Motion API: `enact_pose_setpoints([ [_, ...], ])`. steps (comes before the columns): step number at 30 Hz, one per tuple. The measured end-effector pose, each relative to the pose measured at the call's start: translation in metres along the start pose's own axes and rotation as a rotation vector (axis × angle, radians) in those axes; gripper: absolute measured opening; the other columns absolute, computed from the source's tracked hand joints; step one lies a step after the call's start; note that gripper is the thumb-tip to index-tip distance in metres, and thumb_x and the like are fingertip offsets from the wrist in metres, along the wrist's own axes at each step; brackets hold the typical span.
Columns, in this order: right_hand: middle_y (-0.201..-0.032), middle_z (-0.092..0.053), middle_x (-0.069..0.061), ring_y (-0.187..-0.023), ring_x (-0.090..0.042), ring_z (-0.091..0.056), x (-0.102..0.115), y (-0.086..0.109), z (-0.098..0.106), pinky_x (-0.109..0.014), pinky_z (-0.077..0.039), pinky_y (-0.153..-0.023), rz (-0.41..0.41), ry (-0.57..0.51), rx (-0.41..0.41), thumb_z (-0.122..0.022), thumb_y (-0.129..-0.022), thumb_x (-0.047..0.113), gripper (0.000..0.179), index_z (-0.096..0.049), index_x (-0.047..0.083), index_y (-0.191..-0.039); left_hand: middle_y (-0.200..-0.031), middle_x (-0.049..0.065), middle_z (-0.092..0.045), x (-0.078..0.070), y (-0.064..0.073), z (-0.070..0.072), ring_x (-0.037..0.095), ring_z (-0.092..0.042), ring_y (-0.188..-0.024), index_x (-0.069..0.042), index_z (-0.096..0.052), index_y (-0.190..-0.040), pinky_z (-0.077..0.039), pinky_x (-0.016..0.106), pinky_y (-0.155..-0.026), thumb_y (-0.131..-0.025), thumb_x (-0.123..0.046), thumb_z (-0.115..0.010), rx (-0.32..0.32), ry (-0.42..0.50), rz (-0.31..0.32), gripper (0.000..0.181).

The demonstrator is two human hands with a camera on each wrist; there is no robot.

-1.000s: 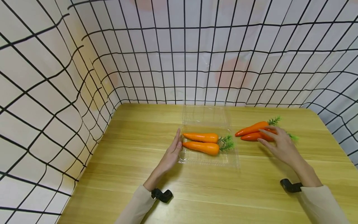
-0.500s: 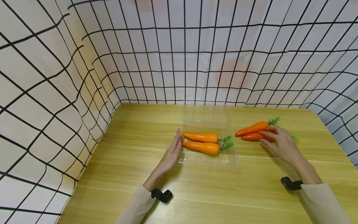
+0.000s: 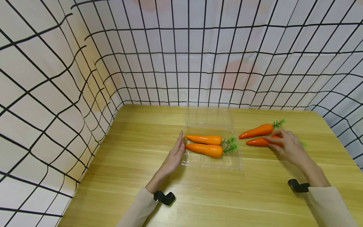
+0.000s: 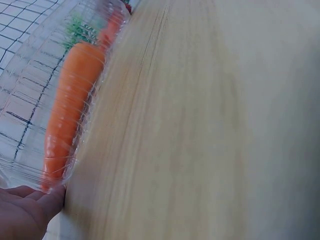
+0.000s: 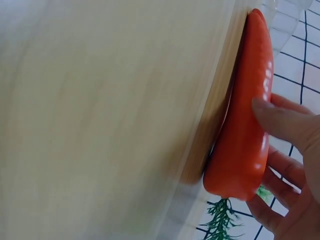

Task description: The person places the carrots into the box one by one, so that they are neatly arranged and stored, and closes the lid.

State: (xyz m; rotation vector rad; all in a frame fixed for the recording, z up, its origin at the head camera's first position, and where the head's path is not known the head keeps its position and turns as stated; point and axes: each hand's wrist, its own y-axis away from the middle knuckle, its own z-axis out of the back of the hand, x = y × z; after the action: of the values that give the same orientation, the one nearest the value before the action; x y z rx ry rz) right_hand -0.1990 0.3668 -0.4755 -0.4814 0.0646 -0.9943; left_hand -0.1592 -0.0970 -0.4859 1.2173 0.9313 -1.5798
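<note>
Seemingly a grasping step: at right, the right hand (image 3: 290,147) pinches a red-orange carrot (image 3: 258,142); lifting likely needs steadiness. Centre, the left hand (image 3: 173,156), fingers straight, touches a clear clamshell (image 3: 208,161).

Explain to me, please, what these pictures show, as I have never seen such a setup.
No machine here: these are a person's bare left hand and right hand. The wide picture comes from a camera on the head, looking down; the two smaller ones come from small black cameras worn on the wrists. On the pale wooden table sits an open, clear plastic box holding two orange, tapered carrots with green leafy tops. The left hand rests against the box's left end. To the box's right lies another orange carrot, and beside it is a glossy red-orange carrot, which the right hand grips.
</note>
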Motion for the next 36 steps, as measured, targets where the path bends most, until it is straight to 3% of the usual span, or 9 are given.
enact_pose_setpoints([
  [3, -0.104, -0.068, -0.016, -0.092, -0.033, -0.058, -0.003, 0.004, 0.000, -0.039, -0.042, -0.072, -0.003, -0.023, 0.010, -0.087, -0.076, 0.004, 0.036, -0.082, 0.009, -0.112, -0.172, 0.022, -0.015, -0.001, 0.000, 0.000, 0.037, -0.022, -0.158, -0.017, 0.000, -0.168, -0.029, 0.053, -0.126, -0.115, -0.017, -0.026, 0.001, -0.006, 0.000, 0.059],
  [6, -0.108, -0.065, -0.015, -0.095, -0.032, -0.055, -0.006, 0.009, -0.001, -0.038, -0.038, -0.077, 0.005, -0.051, 0.000, -0.087, -0.075, 0.002, 0.038, -0.081, 0.006, -0.113, -0.172, 0.022, -0.015, -0.001, 0.001, 0.000, 0.037, -0.023, -0.158, -0.017, 0.000, -0.168, -0.029, 0.052, -0.126, -0.115, -0.017, -0.026, 0.002, -0.008, 0.002, 0.059],
  [10, -0.114, -0.065, -0.016, -0.102, -0.032, -0.055, -0.006, 0.014, 0.001, -0.037, -0.040, -0.080, -0.068, -0.135, 0.051, -0.083, -0.084, 0.006, 0.036, -0.079, 0.007, -0.119, -0.172, 0.023, -0.015, -0.001, 0.001, -0.001, 0.036, -0.023, -0.159, -0.017, 0.000, -0.168, -0.029, 0.051, -0.127, -0.115, -0.017, -0.027, 0.006, -0.011, 0.005, 0.059],
  [12, -0.113, -0.065, -0.013, -0.100, -0.023, -0.055, -0.006, 0.016, 0.002, -0.030, -0.042, -0.078, -0.144, -0.205, 0.098, -0.079, -0.091, 0.010, 0.031, -0.077, 0.009, -0.122, -0.171, 0.023, -0.015, -0.001, 0.001, -0.001, 0.036, -0.023, -0.158, -0.016, 0.001, -0.168, -0.029, 0.051, -0.127, -0.115, -0.017, -0.026, 0.010, -0.013, 0.003, 0.059],
  [14, -0.114, -0.066, -0.012, -0.101, -0.010, -0.053, -0.007, 0.018, 0.003, -0.024, -0.044, -0.077, -0.165, -0.231, 0.111, -0.078, -0.092, 0.011, 0.032, -0.076, 0.010, -0.124, -0.171, 0.024, -0.015, -0.001, 0.001, -0.001, 0.037, -0.023, -0.158, -0.015, 0.001, -0.168, -0.029, 0.052, -0.126, -0.115, -0.016, -0.026, 0.011, -0.020, -0.003, 0.059],
  [17, -0.115, -0.068, -0.011, -0.103, 0.007, -0.047, -0.009, 0.018, 0.002, -0.016, -0.042, -0.081, -0.131, -0.254, 0.093, -0.079, -0.090, 0.006, 0.035, -0.076, 0.013, -0.125, -0.171, 0.023, -0.015, -0.001, 0.001, 0.000, 0.037, -0.022, -0.158, -0.015, 0.001, -0.168, -0.028, 0.052, -0.127, -0.115, -0.016, -0.026, 0.010, -0.024, -0.001, 0.059],
  [20, -0.115, -0.068, -0.011, -0.110, 0.013, -0.042, -0.011, 0.019, 0.003, -0.014, -0.040, -0.085, -0.064, -0.236, 0.076, -0.080, -0.086, 0.001, 0.043, -0.076, 0.015, -0.127, -0.171, 0.023, -0.014, -0.002, 0.001, 0.000, 0.037, -0.021, -0.159, -0.015, 0.001, -0.168, -0.028, 0.052, -0.127, -0.115, -0.016, -0.026, 0.007, -0.025, 0.000, 0.059],
  [28, -0.111, -0.067, -0.006, -0.103, 0.017, -0.041, -0.009, 0.023, 0.010, -0.011, -0.040, -0.080, -0.098, -0.268, 0.125, -0.077, -0.091, 0.004, 0.036, -0.076, 0.011, -0.126, -0.171, 0.025, -0.015, -0.003, 0.001, 0.001, 0.039, -0.021, -0.158, -0.014, 0.001, -0.168, -0.028, 0.054, -0.126, -0.115, -0.015, -0.027, 0.009, -0.032, -0.007, 0.060],
  [36, -0.111, -0.065, -0.001, -0.102, 0.014, -0.045, -0.001, 0.023, 0.013, -0.010, -0.039, -0.079, -0.091, -0.300, 0.055, -0.079, -0.089, 0.002, 0.036, -0.077, 0.009, -0.124, -0.171, 0.024, -0.016, -0.002, 0.000, 0.001, 0.038, -0.021, -0.158, -0.016, 0.000, -0.168, -0.027, 0.054, -0.127, -0.115, -0.017, -0.026, 0.003, -0.023, -0.006, 0.059],
])
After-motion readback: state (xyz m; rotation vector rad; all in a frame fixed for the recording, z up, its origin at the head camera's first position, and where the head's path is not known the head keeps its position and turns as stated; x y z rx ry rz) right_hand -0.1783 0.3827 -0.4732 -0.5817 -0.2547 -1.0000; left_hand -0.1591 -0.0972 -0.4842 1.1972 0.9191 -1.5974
